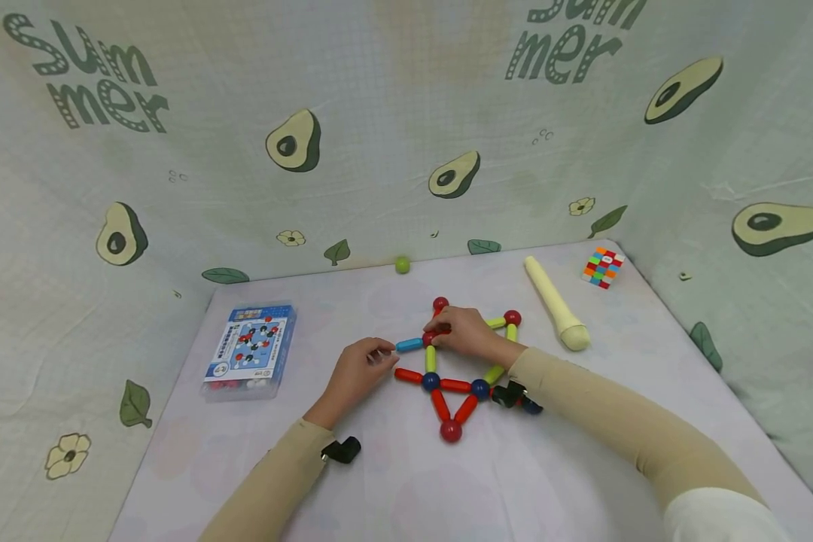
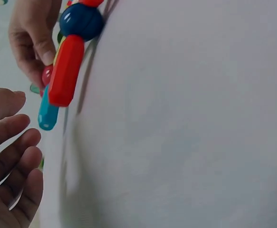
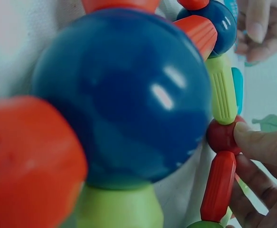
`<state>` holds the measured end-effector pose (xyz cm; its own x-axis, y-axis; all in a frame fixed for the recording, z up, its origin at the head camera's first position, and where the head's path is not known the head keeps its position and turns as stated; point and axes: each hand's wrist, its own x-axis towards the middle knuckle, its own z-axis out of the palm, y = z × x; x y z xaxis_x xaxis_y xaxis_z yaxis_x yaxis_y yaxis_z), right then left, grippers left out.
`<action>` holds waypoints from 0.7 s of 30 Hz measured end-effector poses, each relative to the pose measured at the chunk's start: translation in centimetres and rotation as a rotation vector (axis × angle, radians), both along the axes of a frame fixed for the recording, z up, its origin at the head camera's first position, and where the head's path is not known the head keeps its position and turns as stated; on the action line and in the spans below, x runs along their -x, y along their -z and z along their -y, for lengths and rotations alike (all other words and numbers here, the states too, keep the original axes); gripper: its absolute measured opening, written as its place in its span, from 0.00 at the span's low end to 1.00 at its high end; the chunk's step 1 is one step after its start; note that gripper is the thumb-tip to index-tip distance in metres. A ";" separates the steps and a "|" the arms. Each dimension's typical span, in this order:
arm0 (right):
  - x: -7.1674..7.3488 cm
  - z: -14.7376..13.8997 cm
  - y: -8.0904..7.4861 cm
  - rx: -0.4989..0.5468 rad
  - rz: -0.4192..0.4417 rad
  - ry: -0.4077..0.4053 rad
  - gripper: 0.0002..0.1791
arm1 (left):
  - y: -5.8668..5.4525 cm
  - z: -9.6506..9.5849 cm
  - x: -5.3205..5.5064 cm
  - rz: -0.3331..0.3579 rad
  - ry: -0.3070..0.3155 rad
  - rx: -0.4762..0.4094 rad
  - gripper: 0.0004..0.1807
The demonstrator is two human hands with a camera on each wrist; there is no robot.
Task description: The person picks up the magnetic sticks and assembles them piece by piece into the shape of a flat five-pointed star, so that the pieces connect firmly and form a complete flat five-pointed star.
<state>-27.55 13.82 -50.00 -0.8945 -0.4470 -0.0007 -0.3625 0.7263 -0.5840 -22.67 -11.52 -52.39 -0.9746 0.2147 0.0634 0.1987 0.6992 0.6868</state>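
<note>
A flat figure of red and yellow-green rods joined by red and dark blue balls lies mid-table. With thumb and fingers, my right hand point(image 1: 470, 333) pinches a red ball point(image 3: 221, 136) of it. From that ball a light blue rod point(image 1: 409, 345) points left, and a yellow-green rod point(image 3: 223, 90) runs to a dark blue ball point(image 1: 430, 382). My left hand point(image 1: 363, 370) is just left of the blue rod's free end, its fingers point(image 2: 25, 148) relaxed and holding nothing. Beside it, a red rod point(image 2: 66, 71) sticks out from the dark blue ball.
A clear plastic box with a blue-and-white molecule label point(image 1: 251, 350) lies at the left. A small green ball point(image 1: 403, 264) sits by the back edge. At the right are a pale yellow stick point(image 1: 555, 301) and a colourful puzzle cube point(image 1: 604, 267). Patterned cloth point(image 1: 379, 203) hangs behind the table.
</note>
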 end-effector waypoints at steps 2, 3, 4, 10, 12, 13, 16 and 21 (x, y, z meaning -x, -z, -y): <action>0.1 0.0 0.1 -0.002 0.004 -0.002 0.14 | -0.3 0.0 0.9 -0.004 -0.014 0.003 0.11; 0.1 0.0 0.1 -0.001 0.008 -0.003 0.14 | -0.4 -0.1 1.4 -0.005 -0.021 0.012 0.11; 0.2 0.0 0.1 0.000 0.011 -0.003 0.14 | -0.6 -0.1 1.8 -0.009 -0.026 0.017 0.11; 0.1 -0.1 0.1 -0.007 0.013 0.000 0.15 | -1.4 -0.4 4.7 -0.030 -0.039 0.048 0.14; 0.0 -0.1 0.1 -0.007 0.013 -0.003 0.15 | -1.7 -0.5 5.6 -0.019 -0.052 0.063 0.16; 0.0 -0.1 0.1 -0.007 0.015 -0.002 0.15 | -1.8 -0.6 6.0 -0.016 -0.056 0.073 0.17; 0.1 0.0 0.0 -0.007 0.014 0.001 0.15 | -2.0 -0.7 7.3 -0.011 -0.068 0.085 0.19; 0.1 0.0 -0.1 -0.006 0.011 0.003 0.15 | -2.0 -0.9 9.2 0.006 -0.104 0.083 0.23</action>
<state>-27.64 13.86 -49.94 -0.8958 -0.4444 -0.0134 -0.3537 0.7306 -0.5841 -31.89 -10.64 -50.39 -0.9922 0.1168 0.0439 0.1184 0.7705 0.6263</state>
